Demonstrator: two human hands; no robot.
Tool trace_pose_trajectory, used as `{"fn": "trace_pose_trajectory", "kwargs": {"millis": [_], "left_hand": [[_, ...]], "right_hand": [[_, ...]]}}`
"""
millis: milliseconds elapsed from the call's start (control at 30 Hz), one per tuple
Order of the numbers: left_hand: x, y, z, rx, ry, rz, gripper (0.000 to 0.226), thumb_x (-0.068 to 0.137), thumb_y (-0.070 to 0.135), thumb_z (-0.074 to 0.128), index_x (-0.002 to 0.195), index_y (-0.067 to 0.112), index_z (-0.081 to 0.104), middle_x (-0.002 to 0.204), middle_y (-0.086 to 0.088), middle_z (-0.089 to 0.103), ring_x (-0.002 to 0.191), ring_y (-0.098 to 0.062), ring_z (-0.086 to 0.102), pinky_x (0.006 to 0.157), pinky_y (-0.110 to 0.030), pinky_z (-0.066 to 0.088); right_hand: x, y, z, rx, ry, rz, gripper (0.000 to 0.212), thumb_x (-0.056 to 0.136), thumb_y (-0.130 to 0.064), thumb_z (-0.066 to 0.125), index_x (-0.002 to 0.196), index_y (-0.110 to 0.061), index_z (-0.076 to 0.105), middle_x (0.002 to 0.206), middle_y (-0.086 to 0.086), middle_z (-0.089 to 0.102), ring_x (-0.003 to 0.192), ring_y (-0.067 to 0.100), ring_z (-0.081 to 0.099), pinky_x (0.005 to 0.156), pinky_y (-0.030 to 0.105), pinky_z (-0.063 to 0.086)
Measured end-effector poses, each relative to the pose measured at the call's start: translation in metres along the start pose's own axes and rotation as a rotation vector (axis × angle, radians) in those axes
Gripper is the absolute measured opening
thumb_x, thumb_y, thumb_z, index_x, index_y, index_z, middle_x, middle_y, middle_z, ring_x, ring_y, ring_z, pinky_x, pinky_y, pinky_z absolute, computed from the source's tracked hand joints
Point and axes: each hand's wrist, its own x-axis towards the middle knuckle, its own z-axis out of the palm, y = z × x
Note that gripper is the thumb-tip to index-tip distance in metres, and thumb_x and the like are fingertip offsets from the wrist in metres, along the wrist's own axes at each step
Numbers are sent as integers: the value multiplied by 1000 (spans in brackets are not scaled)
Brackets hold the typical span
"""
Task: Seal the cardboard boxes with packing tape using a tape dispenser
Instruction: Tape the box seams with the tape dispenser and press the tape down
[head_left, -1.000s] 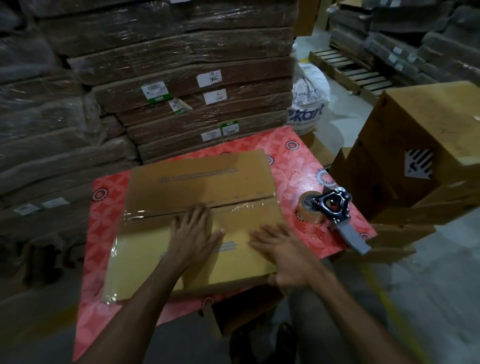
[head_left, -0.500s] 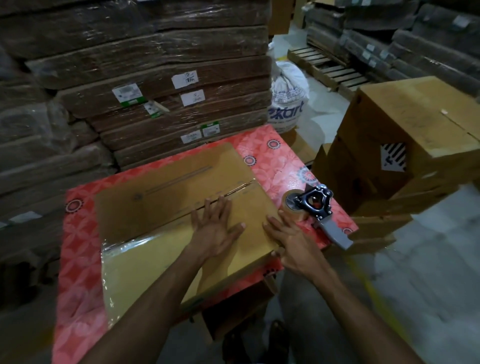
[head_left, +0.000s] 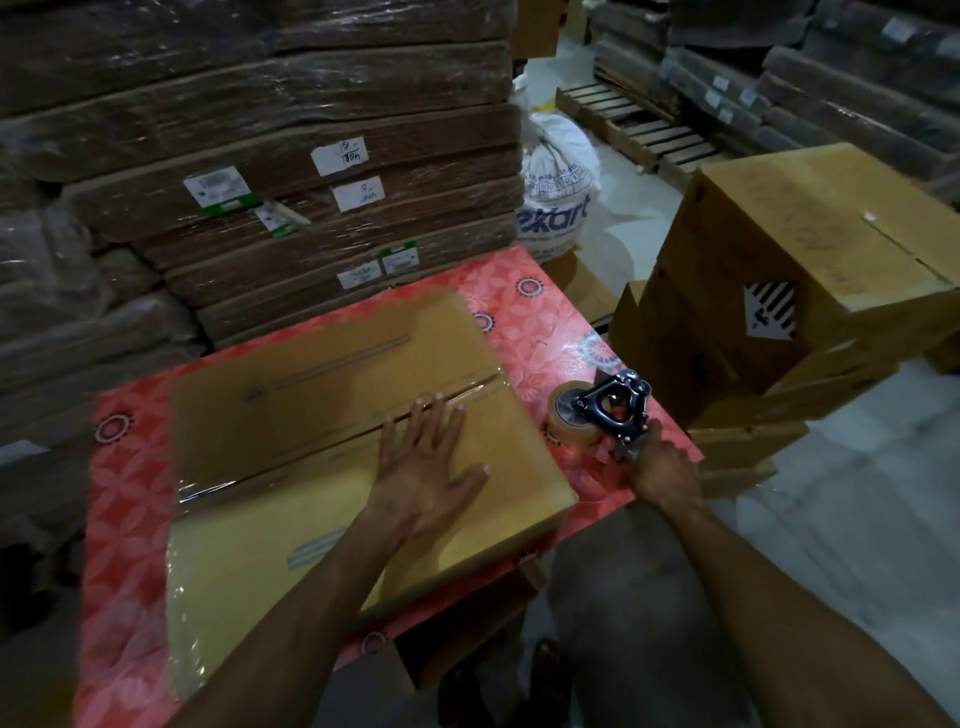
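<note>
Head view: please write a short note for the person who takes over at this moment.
Left hand: flat on the box.
Right hand: grips the handle of the tape dispenser, which rests on the red table beside the box.
Done: some clear tape shines on the box top.
Left: probably tape the middle seam; how far it is sealed, I cannot tell.

I see a red floral-patterned table cover (head_left: 524, 322) across the lower middle of the frame. Behind it, filling the upper left, are shrink-wrapped stacks of flat cardboard (head_left: 260, 130) with white paper labels (head_left: 340, 156). A white sack (head_left: 558, 176) with blue lettering sits at upper centre, with a wooden pallet (head_left: 639, 130) just right of it. Grey floor (head_left: 857, 519) shows at lower right.
</note>
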Motion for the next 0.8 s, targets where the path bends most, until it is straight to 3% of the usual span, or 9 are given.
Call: {"fn": "trace_pose_trajectory", "kwargs": {"millis": [67, 133, 233, 300, 433, 500, 567, 633, 800], "left_hand": [[-6, 5, 2, 5, 13, 29, 88, 89, 80, 17, 159, 33, -10, 165, 4, -22, 150, -18, -28, 120, -52, -16], [-9, 7, 3, -4, 21, 43, 87, 90, 80, 18, 159, 34, -10, 165, 5, -22, 149, -17, -29, 121, -52, -14], [-12, 7, 2, -19, 39, 75, 86, 93, 77, 18, 159, 31, -13, 164, 11, -24, 148, -11, -31, 122, -52, -11], [-11, 7, 1, -22, 56, 118, 85, 96, 73, 20, 159, 26, -13, 164, 12, -21, 148, -6, -29, 123, -48, -11], [-3, 10, 1, -41, 27, 153, 86, 97, 71, 20, 158, 22, -15, 164, 10, -22, 147, -3, -29, 123, -42, -12], [1, 13, 1, -39, -6, 142, 87, 97, 71, 19, 158, 20, -16, 164, 8, -24, 147, -4, -29, 123, -42, -13], [5, 18, 0, -35, -26, 131, 88, 96, 71, 18, 158, 19, -16, 164, 7, -23, 148, -6, -29, 123, -42, -13], [7, 20, -1, -37, -35, 126, 89, 96, 71, 18, 158, 18, -16, 165, 6, -21, 148, -7, -28, 123, -42, -13], [7, 24, -2, -39, -21, 127, 89, 96, 70, 18, 158, 15, -15, 165, 4, -20, 149, -8, -26, 123, -43, -13]], "right_hand": [[6, 3, 8, 16, -6, -11, 46, 89, -30, 56, 126, -6, 41, 109, 22, 64, 100, 42, 64, 87, 51, 53], [18, 7, 14, 48, -48, 44, 39, 92, -33, 54, 121, -7, 49, 113, 21, 65, 102, 39, 65, 88, 48, 54], [38, 16, 25, 188, -163, 104, 61, 80, -63, 58, 112, -11, 62, 108, 17, 69, 94, 33, 68, 79, 39, 55], [37, 11, 18, 249, -178, 127, 68, 70, -72, 52, 100, -13, 68, 100, 13, 72, 87, 31, 69, 73, 35, 55], [18, -10, -14, 321, -140, 179, 44, 72, -65, 52, 80, -22, 61, 88, 12, 62, 93, 30, 66, 75, 33, 48], [11, -20, -31, 445, -134, 195, 41, 67, -59, 55, 70, -19, 64, 72, 8, 61, 75, 27, 62, 63, 31, 43], [0, -31, -50, 669, -147, 217, 26, 69, -40, 65, 65, -15, 63, 53, 1, 50, 47, 19, 45, 49, 26, 29], [-6, -39, -66, 830, -199, 226, 11, 76, -25, 63, 70, -16, 59, 51, -1, 43, 42, 14, 35, 46, 23, 24], [-28, -57, -100, 1143, -200, 112, 8, 87, -16, 66, 87, -10, 63, 61, 3, 52, 46, 14, 45, 45, 26, 38]]}}
